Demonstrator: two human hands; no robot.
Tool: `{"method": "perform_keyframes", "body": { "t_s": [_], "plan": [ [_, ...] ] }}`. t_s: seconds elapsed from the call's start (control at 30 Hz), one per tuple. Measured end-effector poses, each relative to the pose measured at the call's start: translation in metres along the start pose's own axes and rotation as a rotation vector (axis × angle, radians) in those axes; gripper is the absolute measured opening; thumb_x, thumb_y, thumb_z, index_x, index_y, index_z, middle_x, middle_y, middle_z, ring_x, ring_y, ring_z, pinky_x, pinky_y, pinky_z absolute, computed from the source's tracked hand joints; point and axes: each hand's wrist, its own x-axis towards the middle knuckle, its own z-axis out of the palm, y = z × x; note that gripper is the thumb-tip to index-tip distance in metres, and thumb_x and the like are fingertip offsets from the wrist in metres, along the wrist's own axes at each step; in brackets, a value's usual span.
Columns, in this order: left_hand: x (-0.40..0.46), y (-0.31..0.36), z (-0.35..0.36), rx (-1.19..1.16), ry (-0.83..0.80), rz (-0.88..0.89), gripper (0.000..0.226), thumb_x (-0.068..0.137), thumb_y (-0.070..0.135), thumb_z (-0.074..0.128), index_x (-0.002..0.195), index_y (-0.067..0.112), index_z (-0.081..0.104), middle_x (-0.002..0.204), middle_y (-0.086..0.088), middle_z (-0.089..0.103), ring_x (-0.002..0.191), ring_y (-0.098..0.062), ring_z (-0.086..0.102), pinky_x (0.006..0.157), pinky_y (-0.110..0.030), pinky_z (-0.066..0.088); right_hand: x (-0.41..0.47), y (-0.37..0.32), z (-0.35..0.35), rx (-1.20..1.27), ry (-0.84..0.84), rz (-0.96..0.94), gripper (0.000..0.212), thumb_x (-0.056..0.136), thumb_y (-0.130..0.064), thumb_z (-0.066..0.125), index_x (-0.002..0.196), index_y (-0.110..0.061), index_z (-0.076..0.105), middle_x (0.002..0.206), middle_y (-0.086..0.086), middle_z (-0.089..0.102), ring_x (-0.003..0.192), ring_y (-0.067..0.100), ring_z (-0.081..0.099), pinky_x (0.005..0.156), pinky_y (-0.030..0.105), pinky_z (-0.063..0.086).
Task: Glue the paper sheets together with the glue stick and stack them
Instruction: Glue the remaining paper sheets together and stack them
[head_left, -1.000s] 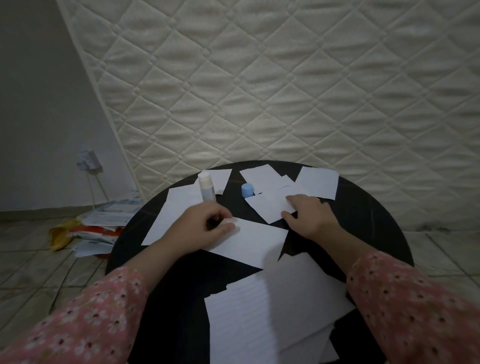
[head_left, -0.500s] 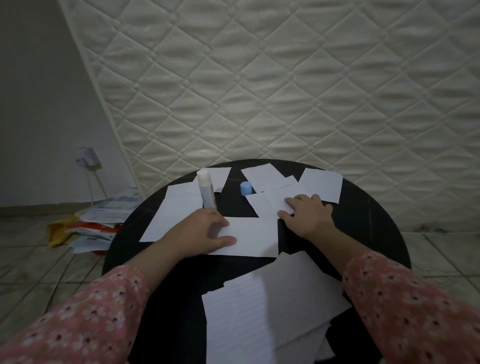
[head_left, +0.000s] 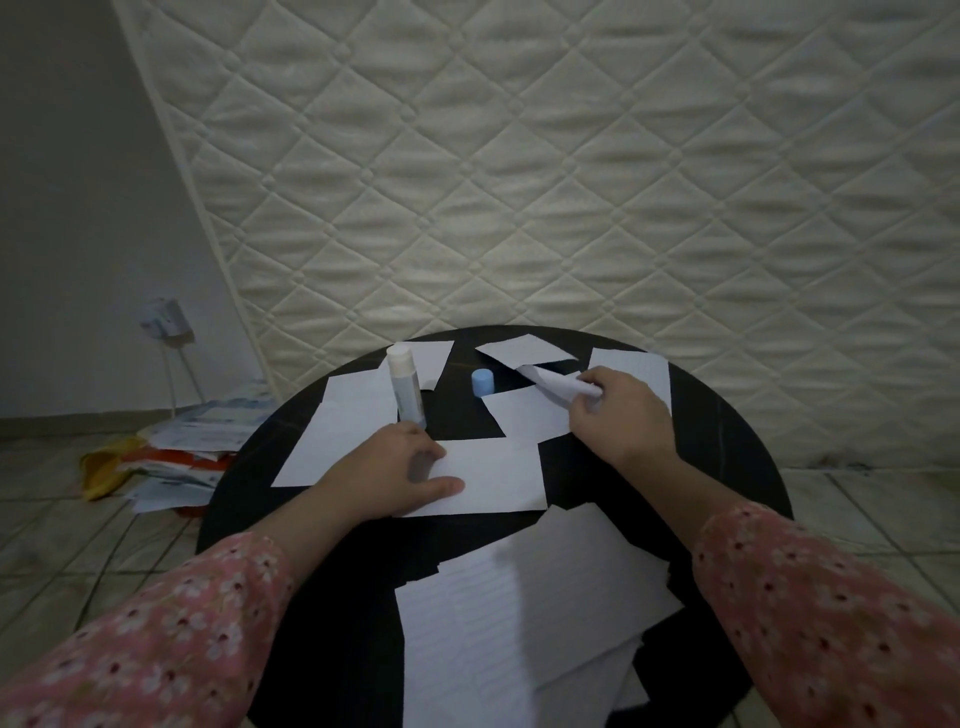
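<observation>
1. Lifted since half a second ago: right hand (head_left: 621, 415), then flat on the far sheets, now raised a little with a small paper sheet (head_left: 558, 387) pinched between thumb and curled fingers, the sheet's free end curling up and toward the left.
2. Unmoved meanwhile: left hand (head_left: 402, 462), resting on the left edge of the middle sheet (head_left: 493, 478), thumb stretched out flat along the paper toward the right, remaining fingers curled around the base of the glue stick (head_left: 405, 387).
3. Glue stick standing nearly upright, uncapped, white top showing, lower end hidden inside the left hand; positioned at the left rear of the round black table (head_left: 727, 441).
4. Blue cap (head_left: 483, 383) standing alone on bare tabletop, between glue stick and the pinched sheet, apart from both.
5. Scattered around: a larger sheet (head_left: 343, 431) left of the glue stick, more small pieces (head_left: 631, 366) along the far rim, and a loose pile of lined sheets (head_left: 519, 613) at the near edge (overlapping, edges not aligned).
6. Both forearms in pink floral sleeves (head_left: 831, 623).
7. Behind the table, a quilted cream mattress (head_left: 571, 182) leaning against the wall.
8. On the tiled floor to the left, a heap of papers (head_left: 176, 457) below a wall socket (head_left: 163, 317) with a cable hanging down.
</observation>
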Motion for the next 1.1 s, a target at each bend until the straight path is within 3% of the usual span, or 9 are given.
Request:
{"method": "perform_keyframes", "body": {
  "t_s": [0.1,0.23,0.43,0.53,0.67,0.73,0.9,1.0,1.1],
  "plan": [
    [-0.001,0.003,-0.001,0.003,-0.017,-0.020,0.062,0.078,0.064,0.062,0.124,0.024,0.061,0.126,0.006,0.051,0.114,-0.009,0.049,0.097,-0.024,0.040,-0.007,-0.007,-0.008,0.187,0.052,-0.016,0.014,0.086,-0.021,0.055,0.094,-0.022,0.065,0.086,-0.005,0.065,0.078,0.015,0.061,0.063,0.027,0.044],
    [-0.006,0.007,-0.003,-0.060,0.005,-0.056,0.057,0.077,0.064,0.063,0.118,0.024,0.065,0.115,0.005,0.055,0.102,-0.011,0.053,0.089,-0.024,0.043,-0.012,-0.018,-0.016,0.478,0.008,-0.022,0.013,0.088,-0.018,0.055,0.095,-0.021,0.065,0.088,-0.005,0.065,0.081,0.009,0.060,0.066,0.023,0.046],
    [-0.014,0.019,-0.018,-0.784,0.263,-0.219,0.022,0.087,0.046,0.063,0.100,0.028,0.067,0.085,0.013,0.071,0.073,0.003,0.063,0.065,-0.017,0.044,-0.019,-0.032,-0.012,0.743,-0.359,0.067,0.019,0.094,-0.020,0.057,0.107,-0.012,0.068,0.097,0.002,0.069,0.087,0.012,0.064,0.072,0.016,0.048],
    [-0.017,0.016,-0.020,-0.882,0.239,-0.292,0.009,0.089,0.024,0.067,0.096,0.018,0.068,0.059,0.014,0.066,0.049,0.004,0.057,0.050,-0.010,0.040,-0.021,-0.034,-0.003,0.656,-0.438,0.059,0.027,0.093,-0.033,0.059,0.111,-0.015,0.068,0.104,0.001,0.070,0.096,0.015,0.066,0.083,0.025,0.049],
    [-0.020,0.004,-0.013,-0.812,0.113,-0.430,0.020,0.086,0.024,0.071,0.102,0.013,0.069,0.070,0.004,0.064,0.059,-0.008,0.055,0.056,-0.020,0.040,-0.021,-0.026,0.002,0.424,-0.534,0.042,0.039,0.083,-0.044,0.069,0.116,-0.023,0.063,0.100,-0.004,0.062,0.089,0.005,0.059,0.075,0.016,0.044],
    [-0.021,0.004,-0.011,-0.777,0.059,-0.466,0.017,0.086,0.026,0.069,0.096,0.013,0.068,0.072,0.002,0.063,0.061,-0.010,0.054,0.055,-0.020,0.039,-0.020,-0.020,0.005,0.306,-0.528,0.015,0.039,0.082,-0.043,0.071,0.114,-0.023,0.064,0.096,-0.003,0.062,0.083,0.005,0.056,0.068,0.014,0.041],
    [-0.021,0.006,-0.011,-0.660,0.030,-0.477,0.018,0.086,0.029,0.069,0.078,0.014,0.066,0.067,0.002,0.061,0.061,-0.011,0.052,0.056,-0.022,0.038,-0.015,-0.012,0.011,0.224,-0.550,-0.007,0.039,0.079,-0.042,0.074,0.110,-0.020,0.067,0.098,-0.003,0.065,0.083,0.007,0.058,0.068,0.014,0.042],
    [-0.024,0.003,-0.014,-0.630,0.009,-0.453,0.018,0.083,0.028,0.073,0.075,0.014,0.066,0.063,0.001,0.061,0.058,-0.010,0.053,0.057,-0.022,0.039,-0.014,-0.013,0.010,0.148,-0.588,-0.047,0.047,0.076,-0.043,0.076,0.116,-0.020,0.064,0.114,-0.004,0.064,0.089,0.007,0.057,0.077,0.018,0.046],
    [-0.028,-0.003,-0.017,-0.580,0.000,-0.436,0.017,0.079,0.027,0.077,0.075,0.014,0.067,0.059,0.003,0.062,0.054,-0.008,0.053,0.055,-0.020,0.040,-0.016,-0.015,0.010,0.004,-0.611,-0.108,0.058,0.075,-0.047,0.076,0.123,-0.022,0.059,0.122,-0.007,0.060,0.100,0.007,0.053,0.095,0.032,0.045]
  ]
}}
